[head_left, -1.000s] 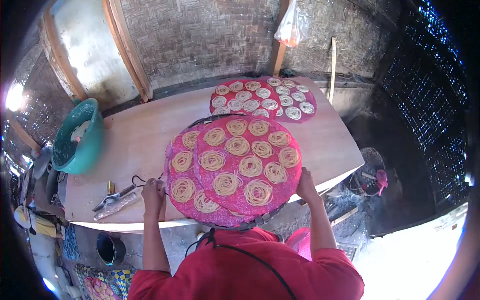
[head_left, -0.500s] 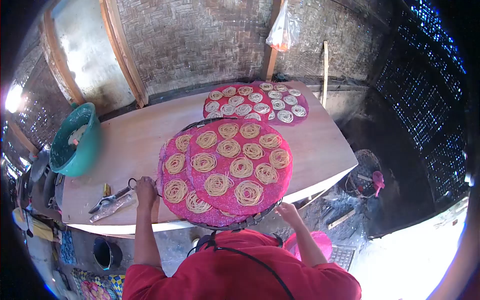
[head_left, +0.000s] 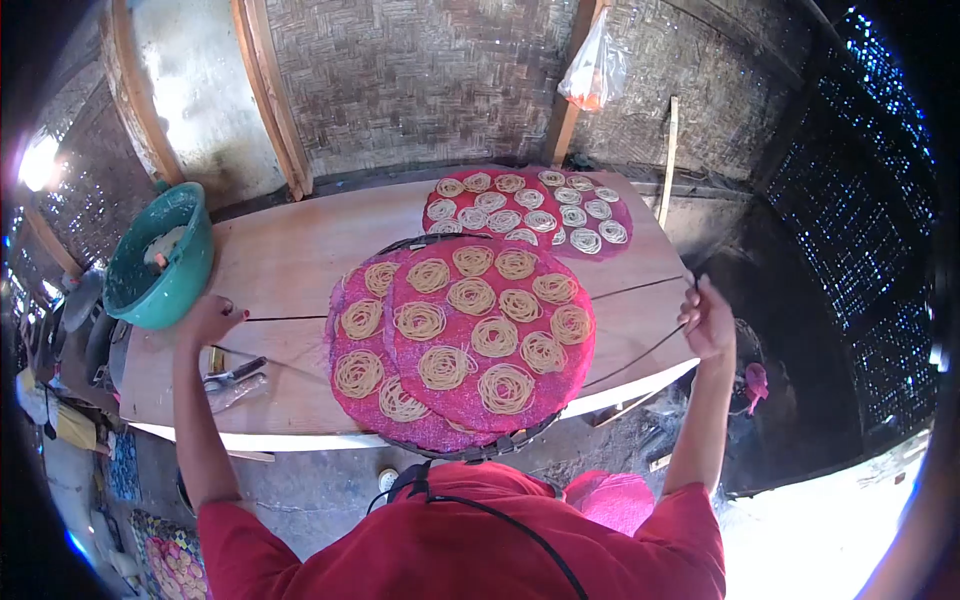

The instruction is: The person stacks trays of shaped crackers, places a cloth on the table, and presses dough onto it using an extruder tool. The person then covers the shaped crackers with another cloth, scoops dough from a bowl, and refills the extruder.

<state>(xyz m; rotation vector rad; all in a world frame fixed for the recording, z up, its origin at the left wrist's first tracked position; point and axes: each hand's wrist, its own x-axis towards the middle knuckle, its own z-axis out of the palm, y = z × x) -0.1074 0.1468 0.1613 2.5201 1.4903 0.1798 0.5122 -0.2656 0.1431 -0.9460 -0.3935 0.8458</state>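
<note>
Two overlapping round pink mesh sheets (head_left: 470,300) bear coils of pale noodles (head_left: 471,296) and lie on a dark woven tray (head_left: 505,443) at the table's front edge. To the tray's left, my left hand (head_left: 212,320) is closed on a dark cord (head_left: 285,318) that runs taut to the tray. Out on the right, my right hand (head_left: 708,318) has curled fingers around another dark cord (head_left: 640,287), whose two strands stretch to the tray's right side.
A green basin (head_left: 165,262) stands at the table's left. Near the front left lie a dark-handled tool (head_left: 236,373) and a plastic wrapper (head_left: 238,393). More pink sheets with noodle coils (head_left: 490,205) lie at the back. A plastic bag (head_left: 594,70) hangs above.
Both hands have moved outward and up, away from the tray, left and right. The cords now stretch out between each hand and the tray. The view has shifted slightly.
</note>
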